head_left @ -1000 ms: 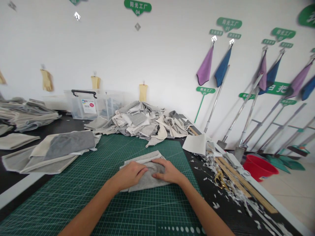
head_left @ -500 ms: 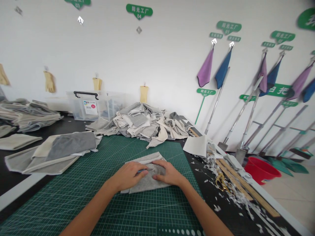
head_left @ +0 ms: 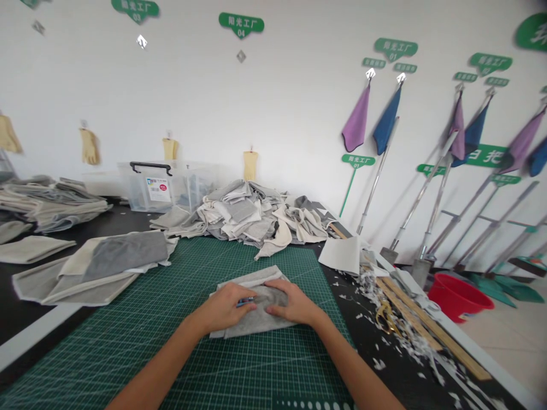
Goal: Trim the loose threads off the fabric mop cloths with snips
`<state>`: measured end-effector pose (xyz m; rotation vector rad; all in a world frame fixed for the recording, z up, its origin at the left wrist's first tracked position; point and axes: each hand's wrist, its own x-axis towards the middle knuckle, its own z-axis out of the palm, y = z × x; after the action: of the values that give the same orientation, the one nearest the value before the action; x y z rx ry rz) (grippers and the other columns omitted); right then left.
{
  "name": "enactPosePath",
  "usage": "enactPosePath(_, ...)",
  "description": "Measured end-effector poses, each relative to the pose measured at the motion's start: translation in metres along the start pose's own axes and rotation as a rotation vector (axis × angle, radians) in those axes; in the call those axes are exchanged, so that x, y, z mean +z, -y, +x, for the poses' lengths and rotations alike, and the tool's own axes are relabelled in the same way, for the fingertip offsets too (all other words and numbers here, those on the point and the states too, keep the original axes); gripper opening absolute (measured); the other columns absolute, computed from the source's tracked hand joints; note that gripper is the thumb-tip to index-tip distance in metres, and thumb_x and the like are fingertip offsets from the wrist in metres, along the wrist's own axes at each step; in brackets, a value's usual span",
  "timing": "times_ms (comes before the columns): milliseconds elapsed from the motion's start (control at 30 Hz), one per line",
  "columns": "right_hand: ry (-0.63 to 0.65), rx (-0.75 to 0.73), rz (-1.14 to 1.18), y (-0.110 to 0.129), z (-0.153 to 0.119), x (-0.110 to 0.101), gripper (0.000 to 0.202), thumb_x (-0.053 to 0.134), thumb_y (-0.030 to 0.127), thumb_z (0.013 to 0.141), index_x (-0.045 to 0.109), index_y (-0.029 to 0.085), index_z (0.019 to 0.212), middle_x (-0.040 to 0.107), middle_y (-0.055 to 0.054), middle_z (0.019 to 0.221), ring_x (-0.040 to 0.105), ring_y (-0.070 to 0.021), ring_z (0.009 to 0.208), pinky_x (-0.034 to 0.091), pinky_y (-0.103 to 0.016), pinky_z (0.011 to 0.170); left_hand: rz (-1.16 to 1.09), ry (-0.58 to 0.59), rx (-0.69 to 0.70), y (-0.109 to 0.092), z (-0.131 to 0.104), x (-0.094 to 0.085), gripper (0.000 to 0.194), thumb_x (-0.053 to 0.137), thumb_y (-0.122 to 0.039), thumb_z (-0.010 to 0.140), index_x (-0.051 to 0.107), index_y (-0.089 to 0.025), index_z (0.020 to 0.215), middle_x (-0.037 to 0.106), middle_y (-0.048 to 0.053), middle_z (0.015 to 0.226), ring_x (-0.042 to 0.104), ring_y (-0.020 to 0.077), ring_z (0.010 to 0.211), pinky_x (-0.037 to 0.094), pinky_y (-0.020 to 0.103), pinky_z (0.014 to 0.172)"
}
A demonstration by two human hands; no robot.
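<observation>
A folded light grey cloth piece (head_left: 260,322) lies on the green cutting mat (head_left: 171,353) in front of me. Between the thumb and fingers of my left hand (head_left: 226,307) is a small blue tool (head_left: 245,300); most of it is hidden, so its exact kind is unclear. That hand rests on the cloth's left part. My right hand (head_left: 294,302) curls over the right part, with thumb and fingers pinching up a fold of the fabric.
Behind the mat rises a heap of grey cloth pieces (head_left: 243,210), beside a clear plastic box (head_left: 141,193). More cloths (head_left: 128,253) lie to the left. At right are white scraps, wooden strips (head_left: 444,336), gold-handled scissors (head_left: 387,318) and a red bucket (head_left: 457,296).
Slightly more of the blue tool shows by my left thumb, and its tip has drawn back a little to the left. My right hand holds its place. The camera view has tilted slightly.
</observation>
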<state>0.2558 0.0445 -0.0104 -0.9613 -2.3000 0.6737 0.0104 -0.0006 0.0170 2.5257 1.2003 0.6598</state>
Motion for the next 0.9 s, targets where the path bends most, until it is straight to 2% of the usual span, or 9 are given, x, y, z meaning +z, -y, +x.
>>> enactPosePath(200,0.006,0.005,0.008,0.0005,-0.0002,-0.0005,0.067,0.075,0.044,0.068,0.054,0.026,0.129,0.057,-0.008,0.131,0.052,-0.027,0.121,0.036,-0.046,0.105,0.009,-0.068,0.045,-0.006,0.0004,-0.0045,0.03,0.047,-0.036,0.092,0.067,-0.02,0.109,0.071,0.007,0.096,0.064,0.0207,0.09,0.046,0.029,0.084)
enactPosePath(433,0.007,0.015,-0.001,0.0025,0.0001,-0.0009,0.067,0.074,0.046,0.068,0.054,0.027,0.129,0.057,-0.007,0.132,0.051,-0.0275,0.121,0.035,-0.046,0.106,0.042,-0.035,0.067,-0.0087,0.0,-0.0058,0.031,0.043,-0.035,0.095,0.068,-0.022,0.106,0.071,0.006,0.091,0.064,0.0213,0.088,0.046,0.03,0.082)
enactPosePath(600,0.02,0.009,-0.004,0.0025,0.0008,-0.0013,0.066,0.074,0.046,0.068,0.054,0.026,0.128,0.057,-0.008,0.131,0.052,-0.0272,0.12,0.036,-0.046,0.105,0.052,-0.05,0.057,-0.0095,-0.0008,-0.0076,0.032,0.049,-0.038,0.092,0.064,-0.023,0.117,0.069,0.005,0.091,0.062,0.0194,0.083,0.046,0.028,0.075)
enactPosePath(767,0.013,0.011,0.001,0.0023,0.0012,-0.001,0.067,0.074,0.047,0.068,0.055,0.025,0.129,0.056,-0.01,0.132,0.051,-0.0284,0.122,0.035,-0.048,0.106,0.122,-0.031,0.046,-0.0043,-0.0011,-0.0037,0.028,0.049,-0.032,0.092,0.066,-0.022,0.112,0.069,0.006,0.094,0.063,0.0216,0.089,0.045,0.032,0.082)
enactPosePath(900,0.007,0.002,0.009,0.0033,0.0003,-0.0014,0.066,0.075,0.044,0.068,0.055,0.025,0.128,0.057,-0.009,0.131,0.052,-0.028,0.12,0.036,-0.047,0.105,0.104,-0.077,0.024,-0.0041,-0.0007,-0.0042,0.028,0.049,-0.034,0.092,0.066,-0.021,0.111,0.068,0.006,0.092,0.062,0.0202,0.085,0.046,0.03,0.078)
